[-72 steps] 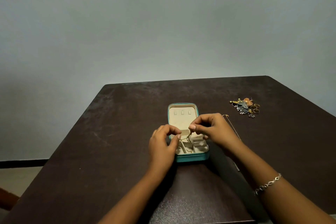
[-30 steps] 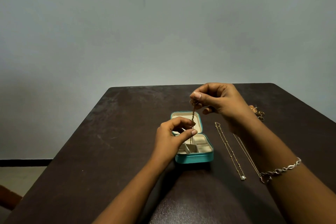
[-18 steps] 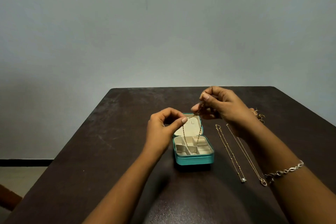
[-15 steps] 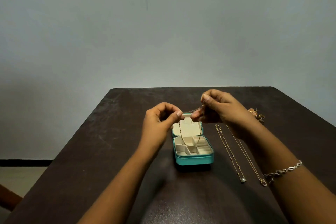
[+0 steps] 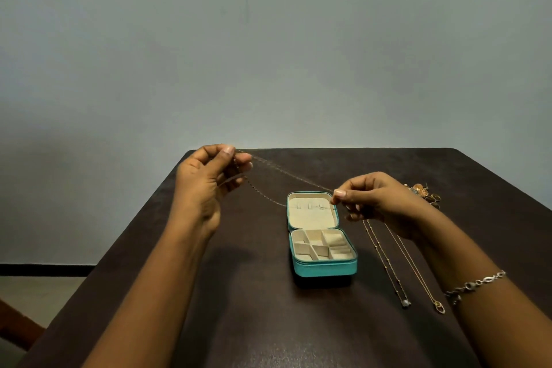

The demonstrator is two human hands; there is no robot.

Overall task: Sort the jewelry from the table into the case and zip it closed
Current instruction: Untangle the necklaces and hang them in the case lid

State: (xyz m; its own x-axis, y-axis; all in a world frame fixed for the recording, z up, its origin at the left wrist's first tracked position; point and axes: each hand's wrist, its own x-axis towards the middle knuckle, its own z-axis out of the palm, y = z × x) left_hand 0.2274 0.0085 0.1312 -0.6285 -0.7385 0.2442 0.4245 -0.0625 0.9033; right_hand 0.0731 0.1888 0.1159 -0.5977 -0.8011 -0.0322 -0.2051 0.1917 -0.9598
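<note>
Teal on the outside and cream within, the jewelry case (image 5: 324, 268) lies open near the middle of the dark brown tabletop (image 5: 254, 323), its lid (image 5: 310, 215) folded flat toward the far side and its divided tray nearer the person. Above it a thin gold chain (image 5: 283, 170) is stretched in the air between both hands. The left hand (image 5: 206, 185) is raised to the left of the case and pinches one end between thumb and curled fingers (image 5: 228, 150). The right hand (image 5: 380, 200) is lower, just right of the lid, and pinches the other end at its fingertips. A second strand of the chain sags lower and crosses over the lid. On the tabletop to the right of the case two more necklaces lie side by side, a pearl-drop necklace (image 5: 386, 263) and a gold-pendant necklace (image 5: 416, 273). Farther off, behind the right hand, sits a small heap of earrings and rings (image 5: 425, 193). A silver bracelet (image 5: 475, 284) circles the right wrist.
</note>
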